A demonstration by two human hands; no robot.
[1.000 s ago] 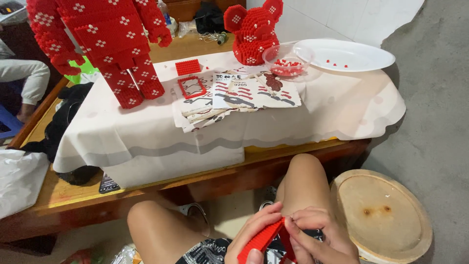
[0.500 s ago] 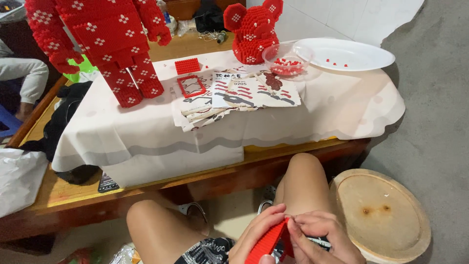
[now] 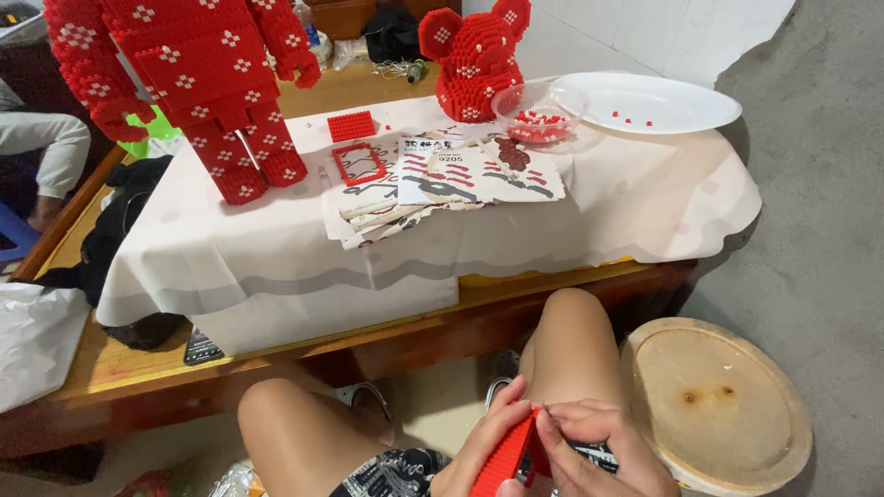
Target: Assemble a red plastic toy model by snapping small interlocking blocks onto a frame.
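At the bottom edge, over my lap, both hands hold a flat red brick plate (image 3: 512, 453). My left hand (image 3: 483, 444) grips its left side and my right hand (image 3: 599, 449) pinches its upper right edge. On the low table ahead stand a big red brick figure body (image 3: 198, 87) with white marks and a red brick bear head (image 3: 474, 60). Between them lie a small red brick plate (image 3: 352, 126) and a red brick frame (image 3: 360, 164) on printed instruction sheets (image 3: 460, 179).
A clear bowl of red pieces (image 3: 537, 112) and a white plate (image 3: 649, 101) with a few pieces sit at the table's far right. A round wooden stool (image 3: 718, 405) stands by my right knee. Another person's leg (image 3: 41, 143) shows at far left, a black bag (image 3: 124, 207) beside it.
The view has tilted slightly; my hands and the red plate sit a little lower in the frame, with the fingers shifting along the plate's edge.
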